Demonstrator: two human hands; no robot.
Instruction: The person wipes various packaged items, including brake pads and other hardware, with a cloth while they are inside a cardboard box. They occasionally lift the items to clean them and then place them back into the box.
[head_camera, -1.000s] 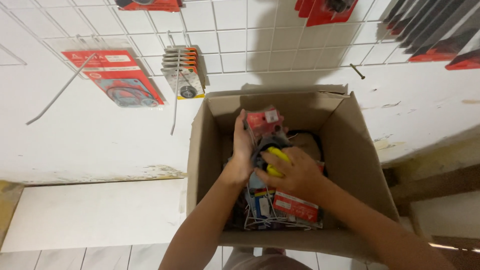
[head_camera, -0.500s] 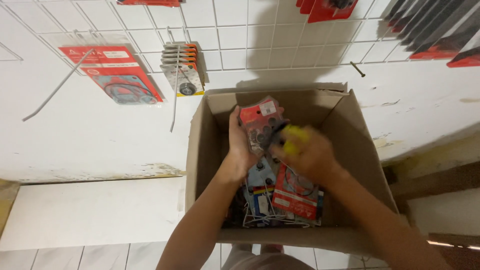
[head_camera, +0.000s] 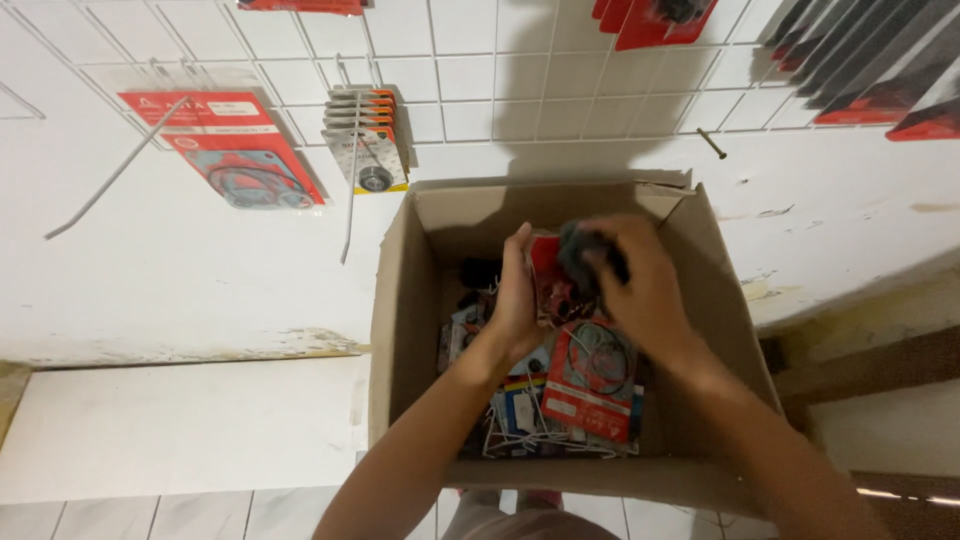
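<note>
Cardboard box walls hem the sides; open top gives free entry.

Warm indoor light falling from behind, head shadow lying on the white wall, right hand blurring, edges bending slightly

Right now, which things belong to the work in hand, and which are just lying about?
In hand:
left hand
right hand
red packet
dark part
cardboard box

Lying about:
wall grid
hanging gasket packets
bearing packs

White wall with wire grid (packets hanging), tiled floor
</note>
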